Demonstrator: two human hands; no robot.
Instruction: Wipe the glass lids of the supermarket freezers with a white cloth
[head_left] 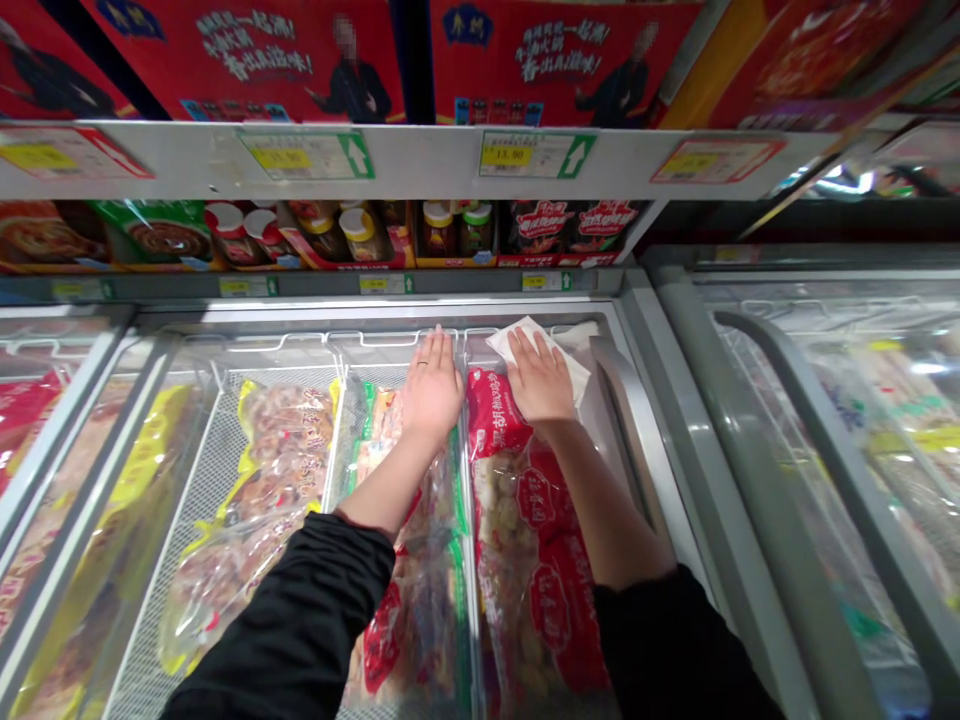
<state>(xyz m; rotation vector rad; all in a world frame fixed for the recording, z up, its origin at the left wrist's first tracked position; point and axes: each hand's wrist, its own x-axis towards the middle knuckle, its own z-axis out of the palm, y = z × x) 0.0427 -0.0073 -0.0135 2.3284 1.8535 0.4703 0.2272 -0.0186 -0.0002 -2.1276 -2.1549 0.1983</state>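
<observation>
My right hand (538, 375) holds a white wiping cloth (577, 372) under its palm and presses it against the clear freezer lid (375, 345), near the lid's far right corner. Its fingers stretch forward over the cloth. Left of it, my left hand (435, 385) lies flat on the lid with nothing in it, fingers extended and a ring on one. Beneath the lid, red-labelled frozen food bags (525, 520) lie below my right forearm. Yellow-edged bags (289, 440) sit in the compartment to the left, and green-edged packs (412, 600) lie in the middle one.
A shelf edge with price tags (536, 155) runs above the freezer's far side, carrying red boxes (262, 60). Jars (437, 228) and sauce packs stand on the lower shelf. Another freezer with a curved grey handle (817, 440) adjoins on the right.
</observation>
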